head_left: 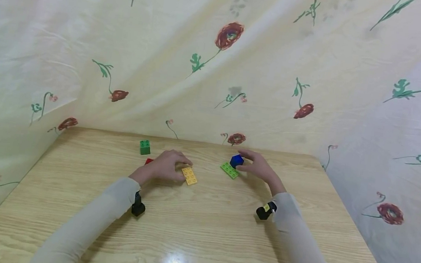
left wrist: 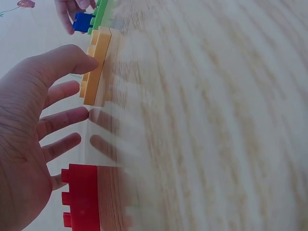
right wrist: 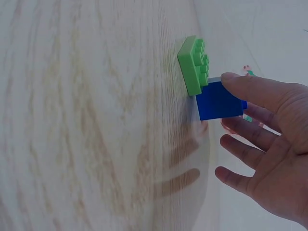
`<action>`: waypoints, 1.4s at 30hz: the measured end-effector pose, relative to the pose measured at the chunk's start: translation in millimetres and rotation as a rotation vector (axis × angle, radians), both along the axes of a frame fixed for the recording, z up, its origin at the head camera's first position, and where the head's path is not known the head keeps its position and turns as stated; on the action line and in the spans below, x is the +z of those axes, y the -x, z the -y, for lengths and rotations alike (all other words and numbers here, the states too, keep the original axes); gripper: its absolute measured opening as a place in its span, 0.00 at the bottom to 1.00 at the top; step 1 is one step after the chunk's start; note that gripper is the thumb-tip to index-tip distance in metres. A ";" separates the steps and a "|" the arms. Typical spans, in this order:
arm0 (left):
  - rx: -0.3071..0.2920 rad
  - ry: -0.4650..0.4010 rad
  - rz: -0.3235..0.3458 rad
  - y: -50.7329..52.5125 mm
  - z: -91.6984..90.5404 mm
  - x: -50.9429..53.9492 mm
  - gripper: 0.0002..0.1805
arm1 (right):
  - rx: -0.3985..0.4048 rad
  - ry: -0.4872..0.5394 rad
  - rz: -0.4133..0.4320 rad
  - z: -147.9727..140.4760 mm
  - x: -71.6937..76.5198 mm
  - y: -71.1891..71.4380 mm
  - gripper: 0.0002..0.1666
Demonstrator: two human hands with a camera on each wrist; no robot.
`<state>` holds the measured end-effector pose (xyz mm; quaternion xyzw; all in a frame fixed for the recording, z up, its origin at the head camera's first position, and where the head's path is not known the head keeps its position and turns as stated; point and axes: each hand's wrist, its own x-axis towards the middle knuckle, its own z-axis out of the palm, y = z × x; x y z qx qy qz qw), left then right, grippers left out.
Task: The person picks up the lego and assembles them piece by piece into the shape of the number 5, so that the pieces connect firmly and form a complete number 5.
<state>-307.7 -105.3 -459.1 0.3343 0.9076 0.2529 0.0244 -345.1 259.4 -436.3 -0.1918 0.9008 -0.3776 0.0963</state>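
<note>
The yellow brick (head_left: pixel 190 176), studs up on the wooden table (head_left: pixel 215 224), serves as the reference for all positions. The left hand (head_left: pixel 167 165) is at the left side of the yellow brick, fingers spread and partly extended, thumb bent toward it; whether the thumb bears on the brick cannot be told. The right hand (head_left: pixel 257 166) is to the right of the yellow brick and farther back, thumb and forefinger drawn in on the blue brick (head_left: pixel 236 161), the other fingers spread. The light green brick (head_left: pixel 230 171), studs up, lies to the right of the yellow brick and slightly farther back. The blue brick adjoins it; whether it is seated on the studs cannot be told. The red brick (left wrist: pixel 84 197) is to the left of the yellow brick, mostly hidden by the left hand in the head view. The dark green brick (head_left: pixel 145 147) stands farther left and back from the yellow brick. A flowered cloth (head_left: pixel 164 55) hangs beyond the yellow brick.
</note>
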 end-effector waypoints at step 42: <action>0.085 -0.006 0.035 -7.6 -1.7 -0.6 0.12 | -0.032 0.009 0.018 -1.5 -7.9 8.8 0.28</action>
